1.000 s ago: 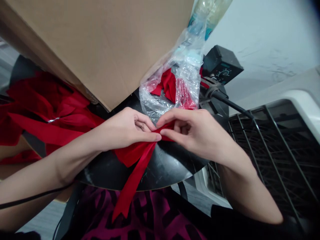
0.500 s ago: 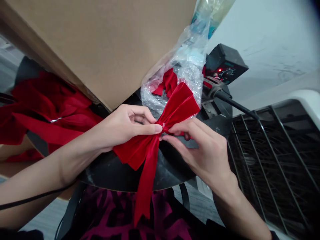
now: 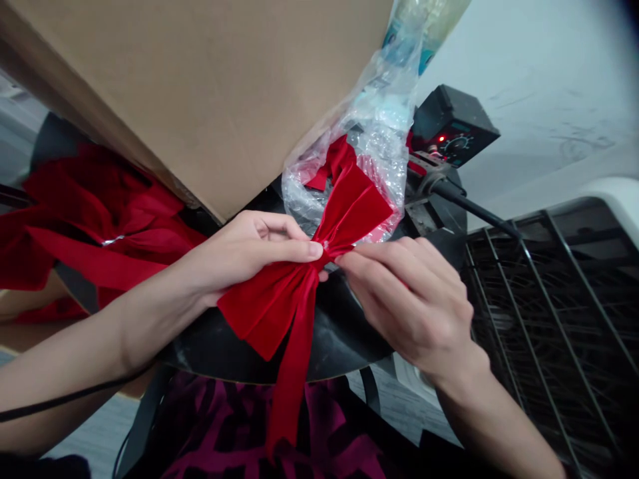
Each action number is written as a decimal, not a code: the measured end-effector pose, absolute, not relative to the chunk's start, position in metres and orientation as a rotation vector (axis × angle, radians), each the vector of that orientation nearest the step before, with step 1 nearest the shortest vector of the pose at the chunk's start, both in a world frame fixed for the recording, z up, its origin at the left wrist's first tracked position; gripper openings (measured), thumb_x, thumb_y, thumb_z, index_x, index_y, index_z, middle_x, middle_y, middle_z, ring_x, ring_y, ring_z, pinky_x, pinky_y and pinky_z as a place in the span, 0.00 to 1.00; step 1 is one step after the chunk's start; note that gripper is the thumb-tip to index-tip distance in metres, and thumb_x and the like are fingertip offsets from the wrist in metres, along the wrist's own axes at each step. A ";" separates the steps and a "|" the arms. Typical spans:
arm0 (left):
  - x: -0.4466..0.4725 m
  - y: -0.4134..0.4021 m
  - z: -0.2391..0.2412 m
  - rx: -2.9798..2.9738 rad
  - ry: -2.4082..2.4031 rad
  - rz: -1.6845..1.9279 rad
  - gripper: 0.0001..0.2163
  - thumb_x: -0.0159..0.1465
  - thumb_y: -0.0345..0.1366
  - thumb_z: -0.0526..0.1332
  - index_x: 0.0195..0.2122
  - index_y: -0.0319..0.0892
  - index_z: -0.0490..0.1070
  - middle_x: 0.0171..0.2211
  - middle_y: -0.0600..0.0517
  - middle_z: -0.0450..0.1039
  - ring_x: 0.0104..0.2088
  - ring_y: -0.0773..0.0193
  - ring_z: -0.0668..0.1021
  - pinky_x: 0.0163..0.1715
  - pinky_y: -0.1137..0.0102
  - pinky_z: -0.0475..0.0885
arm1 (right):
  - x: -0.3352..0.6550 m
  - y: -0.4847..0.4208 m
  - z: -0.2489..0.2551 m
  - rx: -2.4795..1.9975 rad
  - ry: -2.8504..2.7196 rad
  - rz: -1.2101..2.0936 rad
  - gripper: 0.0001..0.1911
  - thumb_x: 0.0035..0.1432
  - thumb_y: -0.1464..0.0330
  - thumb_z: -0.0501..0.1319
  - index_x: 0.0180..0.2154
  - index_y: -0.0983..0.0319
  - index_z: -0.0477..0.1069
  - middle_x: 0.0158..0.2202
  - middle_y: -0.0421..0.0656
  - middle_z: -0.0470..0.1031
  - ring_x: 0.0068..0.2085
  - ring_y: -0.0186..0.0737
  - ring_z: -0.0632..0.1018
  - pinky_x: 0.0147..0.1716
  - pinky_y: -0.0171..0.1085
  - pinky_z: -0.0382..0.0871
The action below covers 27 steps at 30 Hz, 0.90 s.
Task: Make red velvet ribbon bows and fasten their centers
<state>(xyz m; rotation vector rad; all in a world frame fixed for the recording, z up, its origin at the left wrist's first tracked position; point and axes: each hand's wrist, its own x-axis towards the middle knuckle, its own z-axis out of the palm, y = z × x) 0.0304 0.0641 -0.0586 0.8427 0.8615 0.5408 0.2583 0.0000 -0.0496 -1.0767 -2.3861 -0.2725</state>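
A red velvet bow (image 3: 269,306) is held over the black round tabletop (image 3: 339,332), its loops spread to the upper right and lower left. One long ribbon tail hangs down toward my lap. My left hand (image 3: 269,249) pinches the bow's gathered centre between thumb and fingers. From the other side, my right hand (image 3: 414,293) is closed at the knot, its fingertips pressed together on the ribbon there. What lies between those fingertips is mostly hidden. Behind the bow, a clear plastic bag (image 3: 374,146) has more red ribbon inside.
Several red bows (image 3: 114,226) are heaped at the left. A large cardboard box (image 3: 210,93) stands at the back. On the right are a black control box (image 3: 454,126) with a red light and a heater-like unit with a wire grille (image 3: 549,319).
My right hand has turned, with its back now facing up and its fingers closed tighter at the knot. The bow's upper loop has tilted slightly. My left hand keeps its pinch.
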 end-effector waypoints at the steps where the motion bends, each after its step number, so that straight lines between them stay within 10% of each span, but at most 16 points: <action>1: 0.031 0.063 -0.058 0.796 0.860 0.525 0.07 0.57 0.34 0.77 0.27 0.41 0.80 0.29 0.48 0.86 0.31 0.59 0.88 0.33 0.73 0.83 | 0.264 0.005 -0.052 -0.942 -2.423 -0.367 0.09 0.66 0.75 0.66 0.48 0.63 0.76 0.43 0.46 0.84 0.37 0.41 0.79 0.34 0.43 0.68; 16: 0.039 0.052 -0.071 0.993 1.006 1.030 0.06 0.56 0.33 0.78 0.32 0.44 0.84 0.33 0.54 0.87 0.34 0.63 0.87 0.38 0.76 0.83 | 0.220 -0.004 -0.063 -1.337 -1.994 0.012 0.05 0.64 0.74 0.66 0.41 0.61 0.80 0.34 0.39 0.86 0.30 0.32 0.83 0.35 0.31 0.77; 21: 0.034 0.052 -0.067 0.948 0.913 0.960 0.14 0.59 0.31 0.76 0.42 0.48 0.75 0.29 0.56 0.86 0.27 0.64 0.85 0.32 0.74 0.82 | 0.217 -0.008 -0.065 -1.493 -1.496 0.694 0.07 0.64 0.68 0.66 0.33 0.60 0.82 0.24 0.37 0.82 0.22 0.33 0.79 0.23 0.30 0.73; 27: 0.035 0.053 -0.066 1.144 0.990 0.871 0.10 0.57 0.31 0.77 0.34 0.45 0.76 0.31 0.56 0.85 0.36 0.62 0.87 0.40 0.75 0.82 | 0.263 -0.010 -0.078 -1.550 -1.245 0.961 0.07 0.60 0.63 0.71 0.37 0.61 0.84 0.33 0.44 0.86 0.31 0.39 0.85 0.32 0.34 0.82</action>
